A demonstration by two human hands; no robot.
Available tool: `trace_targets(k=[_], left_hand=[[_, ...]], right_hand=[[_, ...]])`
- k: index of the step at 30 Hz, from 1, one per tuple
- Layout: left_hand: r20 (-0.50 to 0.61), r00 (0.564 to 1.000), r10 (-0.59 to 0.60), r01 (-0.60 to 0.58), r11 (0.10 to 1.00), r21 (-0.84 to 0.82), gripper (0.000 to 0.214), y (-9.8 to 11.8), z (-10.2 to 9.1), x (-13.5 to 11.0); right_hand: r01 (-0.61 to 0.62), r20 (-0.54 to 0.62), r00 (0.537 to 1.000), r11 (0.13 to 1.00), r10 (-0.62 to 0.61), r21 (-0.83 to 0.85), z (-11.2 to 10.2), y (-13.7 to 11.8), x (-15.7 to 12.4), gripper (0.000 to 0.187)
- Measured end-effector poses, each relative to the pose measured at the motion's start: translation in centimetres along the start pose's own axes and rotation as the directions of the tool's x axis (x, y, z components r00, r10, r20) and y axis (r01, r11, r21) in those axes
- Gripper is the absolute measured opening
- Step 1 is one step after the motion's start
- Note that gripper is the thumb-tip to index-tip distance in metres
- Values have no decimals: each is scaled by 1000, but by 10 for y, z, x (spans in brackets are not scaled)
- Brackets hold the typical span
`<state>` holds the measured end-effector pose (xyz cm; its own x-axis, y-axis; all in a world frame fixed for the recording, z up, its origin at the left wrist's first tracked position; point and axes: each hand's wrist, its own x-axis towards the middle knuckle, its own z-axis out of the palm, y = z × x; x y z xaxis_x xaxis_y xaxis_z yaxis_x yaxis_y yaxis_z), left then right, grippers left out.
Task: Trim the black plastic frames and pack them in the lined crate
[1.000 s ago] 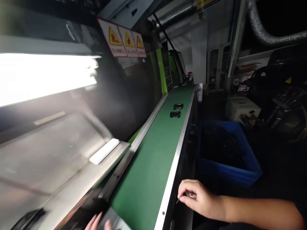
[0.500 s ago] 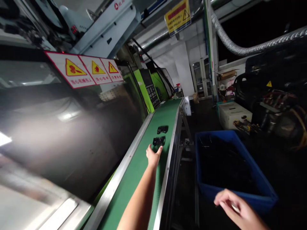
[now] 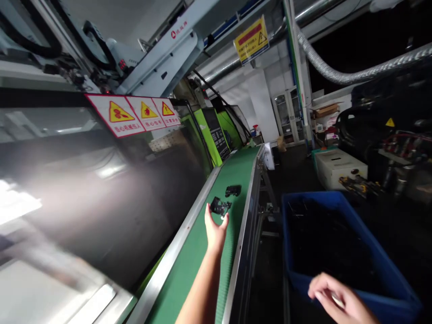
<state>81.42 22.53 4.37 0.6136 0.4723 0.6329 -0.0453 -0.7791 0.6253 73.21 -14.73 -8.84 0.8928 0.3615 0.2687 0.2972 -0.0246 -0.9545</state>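
Observation:
On the green conveyor belt (image 3: 189, 274), my left hand (image 3: 216, 229) reaches forward with thumb and fingers on either side of a black moulded plastic part (image 3: 220, 206). This part sits turned at an angle in its grasp. A second black plastic part (image 3: 232, 191) lies on the belt just beyond. My right hand (image 3: 332, 294) hovers over the near edge of a blue bin (image 3: 381, 245), its fingers curled in towards the thumb. Something small and pale shows inside the curl, too small to name.
Left of the belt stands a machine with a shiny door and warning labels (image 3: 148, 114). A green control panel (image 3: 216, 137) is beside the belt's far end. Metal rails (image 3: 248, 209) edge the belt. A pale box (image 3: 340, 167) stands behind the bin.
My left hand has closed in on the nearer black part, which has turned and shifted slightly left. My right hand keeps its curled shape near the bin. The view has shifted slightly.

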Motion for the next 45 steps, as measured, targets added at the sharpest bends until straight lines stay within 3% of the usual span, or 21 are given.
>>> trace_targets(k=[3,6,10,13,18,24,27,32,36,39,42,45], left_hand=[[-23,990,141,-142,989,-50,95,30,-64,-36],[-67,974,215,-218,975,-46,104,65,-135,-86],[-182,966,181,-190,981,-33,102,103,-218,-158],[-264,952,153,-152,988,26,101,116,-269,-204],[-353,921,165,-124,983,137,110,122,-345,-269],[-468,880,79,88,941,326,114,126,-413,-348],[-514,857,32,172,923,344,117,122,-443,-389],[-579,801,-152,369,887,279,121,110,-488,-453],[-638,712,-294,568,775,277,120,84,-515,-498],[-693,634,-344,723,582,372,113,43,-537,-530],[-735,553,-392,814,440,378,94,-16,-563,-561],[-779,435,-451,897,296,329,74,-77,-588,-588]], right_hand=[[49,59,997,999,-50,19,17,-1,-3,32],[33,144,989,997,-42,66,42,-5,-13,31],[-2,286,958,993,-32,118,84,-26,-37,30],[13,406,911,988,-76,156,118,-46,-57,30],[30,573,805,976,-153,217,172,-68,-94,26],[55,733,641,966,-230,254,221,-89,-141,27],[51,788,567,965,-240,258,243,-100,-163,25],[34,847,480,970,-227,241,273,-112,-197,19],[27,884,426,979,-194,202,284,-114,-217,19],[17,890,433,989,-141,148,283,-110,-221,20],[-12,883,464,996,-73,88,275,-105,-219,22],[-37,875,483,998,-28,52,266,-100,-212,22]])
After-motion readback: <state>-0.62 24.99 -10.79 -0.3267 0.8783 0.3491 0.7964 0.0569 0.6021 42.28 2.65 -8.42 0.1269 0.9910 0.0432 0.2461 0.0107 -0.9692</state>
